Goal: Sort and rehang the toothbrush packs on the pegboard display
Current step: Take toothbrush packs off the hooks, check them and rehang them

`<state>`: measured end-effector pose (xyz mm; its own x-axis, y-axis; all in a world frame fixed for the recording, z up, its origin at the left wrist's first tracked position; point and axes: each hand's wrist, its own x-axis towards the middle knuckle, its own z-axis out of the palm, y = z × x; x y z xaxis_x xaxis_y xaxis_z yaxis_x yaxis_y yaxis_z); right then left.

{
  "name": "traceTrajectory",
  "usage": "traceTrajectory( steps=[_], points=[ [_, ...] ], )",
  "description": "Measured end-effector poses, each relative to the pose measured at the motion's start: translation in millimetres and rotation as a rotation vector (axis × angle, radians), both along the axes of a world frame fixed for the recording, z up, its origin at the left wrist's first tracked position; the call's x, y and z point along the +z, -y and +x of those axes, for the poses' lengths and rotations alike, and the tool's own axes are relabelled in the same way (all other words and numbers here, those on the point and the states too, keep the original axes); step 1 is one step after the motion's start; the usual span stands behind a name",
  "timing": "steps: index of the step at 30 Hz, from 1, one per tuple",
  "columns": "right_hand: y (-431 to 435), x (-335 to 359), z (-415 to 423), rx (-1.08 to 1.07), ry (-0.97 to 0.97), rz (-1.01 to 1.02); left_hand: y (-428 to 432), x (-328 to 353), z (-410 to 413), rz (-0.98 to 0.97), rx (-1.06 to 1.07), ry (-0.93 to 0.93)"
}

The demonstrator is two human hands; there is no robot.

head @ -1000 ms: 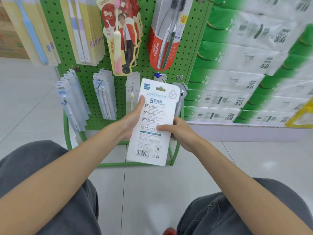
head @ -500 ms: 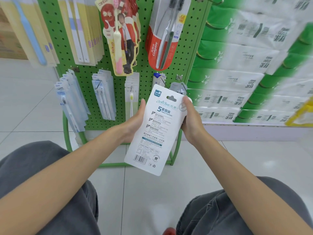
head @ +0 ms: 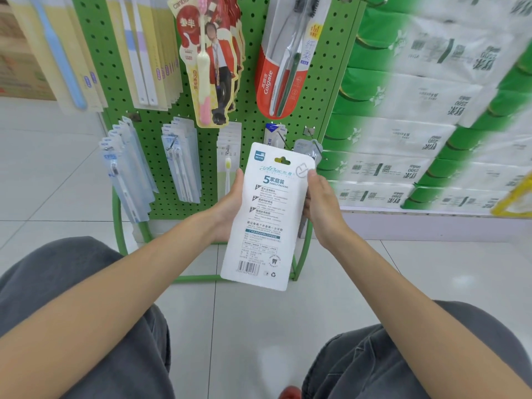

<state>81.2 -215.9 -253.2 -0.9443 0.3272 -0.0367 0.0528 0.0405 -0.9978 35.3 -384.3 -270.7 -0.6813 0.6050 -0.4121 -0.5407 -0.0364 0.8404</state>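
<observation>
My left hand [head: 230,208] and right hand [head: 319,205] clamp the side edges of a white five-brush family toothbrush pack [head: 266,217], printed back toward me. Its long axis runs near vertical, hang-hole end up, barcode end down. It sits just before the green pegboard [head: 253,90], below the Colgate pack [head: 283,67].

Holding a white cardboard-backed toothbrush pack [head: 266,217] upright, printed back facing the camera, left hand [head: 230,205] and right hand [head: 322,208] gripping its edges, before the green perforated pegboard [head: 253,90].
</observation>
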Motion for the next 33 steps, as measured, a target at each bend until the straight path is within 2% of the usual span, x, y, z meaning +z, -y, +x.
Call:
traceTrajectory(
  steps=[4, 7, 11, 15, 20, 23, 27, 33],
  points=[
    [7.6, 0.3, 10.5, 0.104, -0.129, 0.171, -2.7, -1.3, -6.2, 0.067, 0.090, 0.013],
    [12.0, -3.3, 12.7, 0.234, -0.128, 0.320, -4.4, -3.8, -6.6, 0.107, 0.044, -0.004],
    [14.5, -8.6, 11.7, 0.373, -0.038, 0.314, -9.7, 0.7, 7.5, 0.083, -0.124, -0.165],
    [16.7, -8.1, 10.8, 0.396, -0.033, 0.343, -17.5, -4.9, 11.2, 0.029, -0.075, -0.324],
    [16.8, 3.5, 10.5, 0.390, -0.117, 0.246, -13.9, 3.8, 2.7, 0.069, -0.054, -0.375],
    [8.3, 12.7, 4.1, 0.270, -0.099, 0.024, -13.9, 9.7, 4.7, -0.023, -0.071, -0.457],
    [-12.3, 31.9, 0.1, -0.029, -0.094, -0.232, -20.0, 13.7, 2.5, -0.171, 0.126, -0.607],
    [-18.4, 30.6, -2.9, -0.133, -0.127, -0.203, -40.7, 9.1, 6.7, -0.130, 0.264, -0.610]
  ],
)
